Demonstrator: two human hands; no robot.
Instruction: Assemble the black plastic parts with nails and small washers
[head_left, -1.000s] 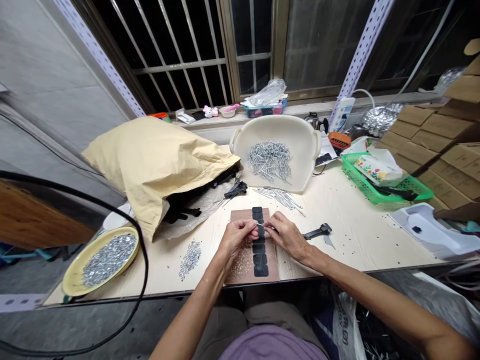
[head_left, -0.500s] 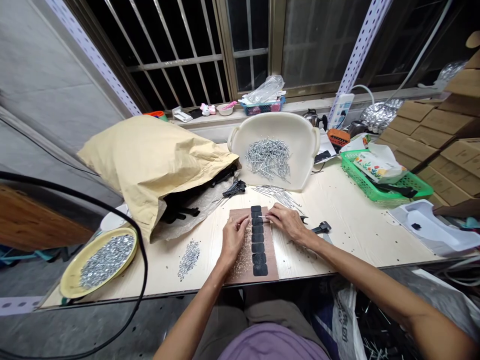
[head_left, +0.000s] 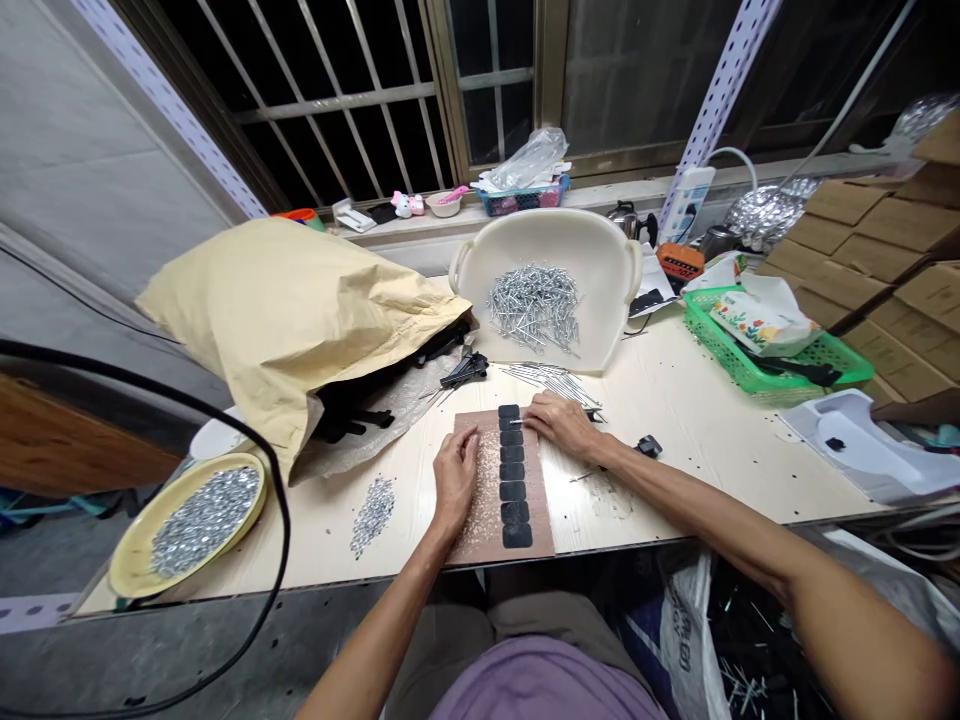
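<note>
A column of black rounded pads (head_left: 514, 490) lies on a brown board (head_left: 541, 525) in front of me. Left of the pads, the board is strewn with tiny pale bits (head_left: 488, 470). My left hand (head_left: 454, 478) rests over the board's left edge, thumb and fingers pinched together; whatever is between them is too small to make out. At the upper end of the column, my right hand (head_left: 561, 424) pinches a thin silver screw-like pin (head_left: 517, 421), which reaches over a pad. Loose long silver pins (head_left: 551, 378) lie just beyond that hand.
A white basin (head_left: 600, 270) of silver pins stands behind. Left are a big paper sack (head_left: 300, 300), a yellow dish (head_left: 124, 550) of small metal pieces and a small pile (head_left: 373, 515). A green basket (head_left: 750, 375) and cartons are right. A black cable (head_left: 287, 520) loops at left.
My left hand has drawn back leftward from the pads, widening the space between my hands. My right hand stays by the upper pads with the pin. The view has shifted slightly.
</note>
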